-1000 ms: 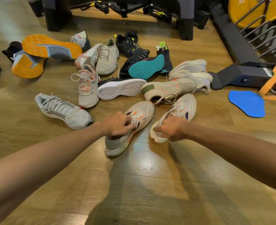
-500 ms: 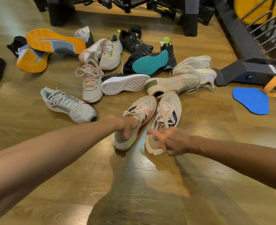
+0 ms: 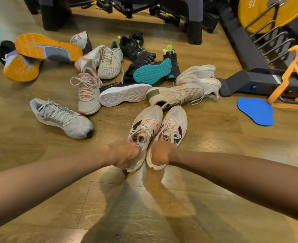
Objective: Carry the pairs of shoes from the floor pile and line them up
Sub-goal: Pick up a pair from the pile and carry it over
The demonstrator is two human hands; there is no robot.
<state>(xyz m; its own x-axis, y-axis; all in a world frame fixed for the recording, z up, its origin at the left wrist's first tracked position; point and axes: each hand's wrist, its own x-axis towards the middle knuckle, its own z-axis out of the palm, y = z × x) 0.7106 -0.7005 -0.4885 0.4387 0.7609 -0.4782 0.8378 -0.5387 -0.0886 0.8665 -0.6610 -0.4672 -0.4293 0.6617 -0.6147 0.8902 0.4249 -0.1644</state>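
Got both arms stretched out forward, fists nearly touching. My left hand [image 3: 125, 153] curled tight round heel of left shoe [image 3: 144, 130], right hand [image 3: 159, 154] gripping heel of right shoe [image 3: 171, 128]. Pair sits side by side, touching, toes pointing away from hands. Cream mesh uppers, orange and navy accents, chunky pale foam soles. Pile [image 3: 109, 71] just beyond toes, jumbled: mesh knits, ridged rubber soles in orange, teal, white. Wood-plank floor [image 3: 144, 207], kinda glossy.

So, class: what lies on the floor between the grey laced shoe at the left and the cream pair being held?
Head view: only bare wooden floor separates the grey shoe from the cream pair.
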